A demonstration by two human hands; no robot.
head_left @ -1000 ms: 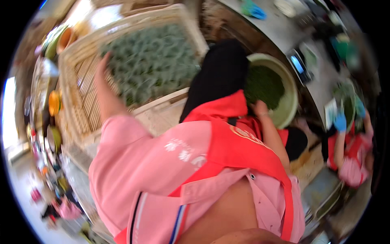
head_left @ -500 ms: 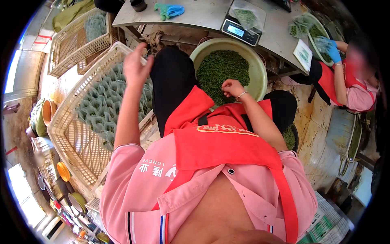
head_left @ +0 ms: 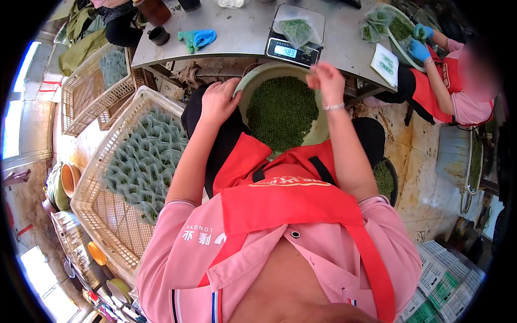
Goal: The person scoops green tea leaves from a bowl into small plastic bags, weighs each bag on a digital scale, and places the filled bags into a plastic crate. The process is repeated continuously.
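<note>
A pale green basin [head_left: 326, 126] stands between my knees, holding a heap of small round green berries or grains [head_left: 283, 113]. My left hand [head_left: 219, 101] is by the basin's left rim, above my knee, thumb apart from the fingers and nothing seen in it. Over the basin's far right rim my right hand [head_left: 327, 85] is raised close to the digital scale [head_left: 291, 51], its fingers bent and blurred; whether anything is in them I cannot make out. A clear bag of green grains [head_left: 297, 33] lies on the scale's plate.
A cream plastic crate [head_left: 116, 215] with many filled clear bags [head_left: 148, 161] stands at my left, another crate [head_left: 89, 89] beyond it. The metal table [head_left: 237, 32] bears a blue-green glove [head_left: 196, 39] and a dark cup [head_left: 158, 35]. A blue-gloved co-worker [head_left: 449, 89] works at the right.
My left hand has come from above the crate to the basin's left rim. My right hand has risen from the grains toward the scale. The view has shifted, showing more of the table.
</note>
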